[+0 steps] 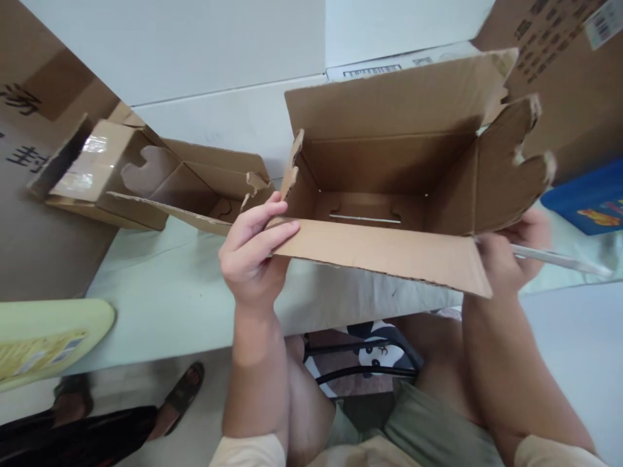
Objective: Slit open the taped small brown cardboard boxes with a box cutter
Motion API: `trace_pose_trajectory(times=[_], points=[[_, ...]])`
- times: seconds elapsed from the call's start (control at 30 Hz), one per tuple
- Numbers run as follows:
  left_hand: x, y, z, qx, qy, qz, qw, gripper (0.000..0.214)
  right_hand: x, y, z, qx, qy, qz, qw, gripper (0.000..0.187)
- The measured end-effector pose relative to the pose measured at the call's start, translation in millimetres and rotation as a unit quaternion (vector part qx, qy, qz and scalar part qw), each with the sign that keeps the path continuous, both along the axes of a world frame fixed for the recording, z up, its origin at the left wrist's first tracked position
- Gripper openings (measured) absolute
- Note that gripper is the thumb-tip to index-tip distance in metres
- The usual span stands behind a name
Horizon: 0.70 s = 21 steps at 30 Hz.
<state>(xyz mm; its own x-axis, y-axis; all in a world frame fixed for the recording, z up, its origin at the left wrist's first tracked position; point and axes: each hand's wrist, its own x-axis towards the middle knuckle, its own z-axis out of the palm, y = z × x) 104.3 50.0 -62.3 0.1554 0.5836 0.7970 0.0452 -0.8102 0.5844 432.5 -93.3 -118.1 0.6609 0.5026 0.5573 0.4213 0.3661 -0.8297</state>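
- A seated person holds an open cardboard box [396, 159] with both hands at the near side of a pale green surface [165, 279]; whether its base rests there is hidden.
- The left hand [256, 250] has its grip closed on the box's near left corner, one finger by the small notched flap, another lying across the long front flap; the rest of the fingers are mostly out of sight.
- The right hand [509, 250], at the near right corner, has its grip curled tight around a slim pale tool [564, 258] that points out to the right; the fingers sit against the cardboard, partly hidden behind it.
- The box's mouth faces up, its flaps spread, a slotted panel visible at the bottom.
- Just left of it stands a smaller open box [192, 181], beside a taped carton [92, 162].
- A yellow-green container [48, 340] occupies the surface's left end; a blue item [586, 198] lies at far right.
- Below, at left, another person's sandalled foot [185, 392] shows on the floor.
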Motion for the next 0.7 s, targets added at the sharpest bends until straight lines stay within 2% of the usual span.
trace_pose_trajectory(times=[0.03, 0.07, 0.2, 0.3, 0.4, 0.5, 0.57, 0.7], points=[[1.3, 0.2, 0.5, 0.004, 0.025, -0.008, 1.000, 0.009, -8.5, 0.6, 2.4, 0.020, -0.028, -0.037, 0.999, 0.042], [3.0, 0.5, 0.9, 0.006, 0.051, -0.023, 0.998, 0.008, -16.4, 1.4, 4.1, 0.009, -0.058, -0.037, 0.998, 0.045], [10.6, 0.3, 2.6, -0.011, 0.096, -0.103, 0.990, 0.002, -27.8, 3.9, 3.2, -0.057, -0.120, 0.059, 0.989, 0.046], [14.1, -0.7, 1.8, -0.040, 0.092, -0.127, 0.987, 0.009, -20.5, 4.2, -1.3, -0.065, -0.137, 0.082, 0.985, 0.034], [15.3, 0.9, -3.8, -0.086, 0.102, -0.110, 0.985, 0.018, -16.9, 6.6, -3.3, -0.063, -0.179, 0.091, 0.978, 0.018], [15.7, 5.8, -15.0, -0.137, 0.113, -0.059, 0.982, 0.042, -20.8, 10.4, -3.6, -0.064, -0.179, 0.115, 0.975, 0.023], [15.3, 9.7, -24.0, -0.177, 0.119, -0.048, 0.976, 0.065, -24.4, 12.2, -4.1, -0.063, -0.157, 0.122, 0.978, 0.028], [12.2, 16.8, -37.1, -0.222, 0.119, -0.131, 0.959, 0.093, -27.4, 12.4, -6.4, -0.052, -0.132, 0.147, 0.979, 0.027]])
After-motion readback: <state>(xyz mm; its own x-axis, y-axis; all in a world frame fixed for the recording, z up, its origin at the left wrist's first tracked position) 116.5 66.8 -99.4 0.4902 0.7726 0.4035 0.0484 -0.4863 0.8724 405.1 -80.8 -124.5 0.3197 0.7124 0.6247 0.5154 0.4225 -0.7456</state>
